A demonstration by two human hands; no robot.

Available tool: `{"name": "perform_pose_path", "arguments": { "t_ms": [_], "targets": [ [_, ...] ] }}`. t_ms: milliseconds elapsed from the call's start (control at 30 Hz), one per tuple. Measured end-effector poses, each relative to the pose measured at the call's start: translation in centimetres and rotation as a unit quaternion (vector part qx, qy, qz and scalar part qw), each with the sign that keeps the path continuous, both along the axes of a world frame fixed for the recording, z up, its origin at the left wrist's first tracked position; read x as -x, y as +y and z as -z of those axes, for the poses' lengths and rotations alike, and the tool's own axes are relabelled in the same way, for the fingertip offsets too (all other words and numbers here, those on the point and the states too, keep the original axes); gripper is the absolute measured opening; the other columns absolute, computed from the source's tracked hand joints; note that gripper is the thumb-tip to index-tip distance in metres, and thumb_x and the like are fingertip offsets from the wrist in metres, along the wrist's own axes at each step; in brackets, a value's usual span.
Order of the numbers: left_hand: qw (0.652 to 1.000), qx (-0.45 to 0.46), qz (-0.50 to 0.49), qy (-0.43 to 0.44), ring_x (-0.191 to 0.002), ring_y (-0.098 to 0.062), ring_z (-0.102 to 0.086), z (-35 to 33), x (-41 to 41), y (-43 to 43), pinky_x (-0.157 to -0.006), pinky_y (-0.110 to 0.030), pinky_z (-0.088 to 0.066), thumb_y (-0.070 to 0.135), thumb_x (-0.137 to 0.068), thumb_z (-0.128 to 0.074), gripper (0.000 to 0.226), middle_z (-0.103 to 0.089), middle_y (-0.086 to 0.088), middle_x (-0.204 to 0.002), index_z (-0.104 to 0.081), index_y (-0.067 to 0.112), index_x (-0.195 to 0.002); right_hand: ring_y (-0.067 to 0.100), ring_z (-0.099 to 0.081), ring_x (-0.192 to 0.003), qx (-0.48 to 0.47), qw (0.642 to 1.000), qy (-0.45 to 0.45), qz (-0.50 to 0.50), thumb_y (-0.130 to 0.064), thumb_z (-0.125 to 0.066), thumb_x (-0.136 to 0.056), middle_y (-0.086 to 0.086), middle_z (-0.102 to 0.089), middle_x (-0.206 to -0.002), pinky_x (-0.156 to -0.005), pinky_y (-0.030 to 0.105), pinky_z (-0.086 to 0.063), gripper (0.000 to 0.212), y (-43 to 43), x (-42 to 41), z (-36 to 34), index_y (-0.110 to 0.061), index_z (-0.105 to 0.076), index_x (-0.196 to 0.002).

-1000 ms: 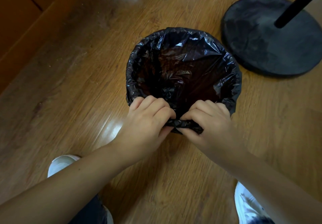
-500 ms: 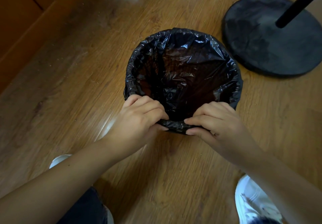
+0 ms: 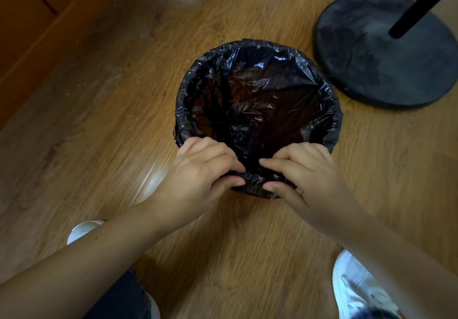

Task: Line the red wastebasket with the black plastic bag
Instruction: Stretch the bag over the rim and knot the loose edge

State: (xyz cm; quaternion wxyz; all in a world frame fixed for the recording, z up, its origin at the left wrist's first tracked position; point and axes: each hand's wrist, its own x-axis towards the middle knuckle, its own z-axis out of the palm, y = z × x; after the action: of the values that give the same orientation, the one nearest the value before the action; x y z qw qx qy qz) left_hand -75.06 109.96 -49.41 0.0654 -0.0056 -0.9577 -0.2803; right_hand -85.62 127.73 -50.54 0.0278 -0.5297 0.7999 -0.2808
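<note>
Left hand (image 3: 198, 172) and right hand (image 3: 304, 174) pinch the bag (image 3: 260, 100) at the bin's near rim, thumbs now apart; the fold looks nearly seated.

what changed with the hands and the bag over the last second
Both hands, left and right, slid slightly apart along the near rim, keeping their grip on the black plastic bag; its bunched fold between them looks flatter. The bag stays draped over the rim, and the round black stand base has not moved.
</note>
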Motion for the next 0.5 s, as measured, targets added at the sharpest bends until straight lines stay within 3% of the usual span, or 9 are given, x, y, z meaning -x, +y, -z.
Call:
{"name": "perform_pose_path", "arguments": {
  "t_ms": [233,433,500],
  "targets": [
    [1.0,0.008,0.002,0.017,-0.083,-0.013,-0.056,0.14,0.21,-0.05,-0.086,-0.024,-0.03,0.028,-0.086,-0.049,0.026,-0.069,0.002,-0.079,-0.07,0.012,-0.08,0.012,-0.053,-0.081,0.025,1.0,0.003,-0.011,-0.03,-0.057,-0.084,0.0,-0.063,-0.082,-0.08,0.025,-0.034,0.02,0.28,-0.63,0.6,-0.014,-0.067,-0.09],
    [0.998,0.03,-0.029,0.052,-0.094,-0.015,-0.05,0.27,-0.18,0.26,-0.086,-0.028,-0.032,0.032,-0.083,-0.054,0.031,-0.067,-0.004,-0.093,-0.068,0.008,-0.096,0.02,-0.058,-0.069,0.051,0.998,0.028,-0.009,-0.022,-0.05,-0.089,0.003,-0.063,-0.074,-0.07,0.035,-0.039,0.023,-0.32,-0.43,0.52,-0.009,-0.069,-0.082],
    [0.996,0.043,-0.012,0.073,-0.093,-0.015,-0.049,0.35,-0.46,0.65,-0.082,-0.03,-0.035,0.033,-0.082,-0.058,0.029,-0.066,-0.004,-0.091,-0.068,0.008,-0.093,0.02,-0.058,-0.068,0.049,0.998,0.027,-0.006,-0.021,-0.05,-0.088,0.003,-0.063,-0.073,-0.069,0.035,-0.039,0.023,-0.52,-0.39,0.49,-0.009,-0.068,-0.081]
  ]
}}
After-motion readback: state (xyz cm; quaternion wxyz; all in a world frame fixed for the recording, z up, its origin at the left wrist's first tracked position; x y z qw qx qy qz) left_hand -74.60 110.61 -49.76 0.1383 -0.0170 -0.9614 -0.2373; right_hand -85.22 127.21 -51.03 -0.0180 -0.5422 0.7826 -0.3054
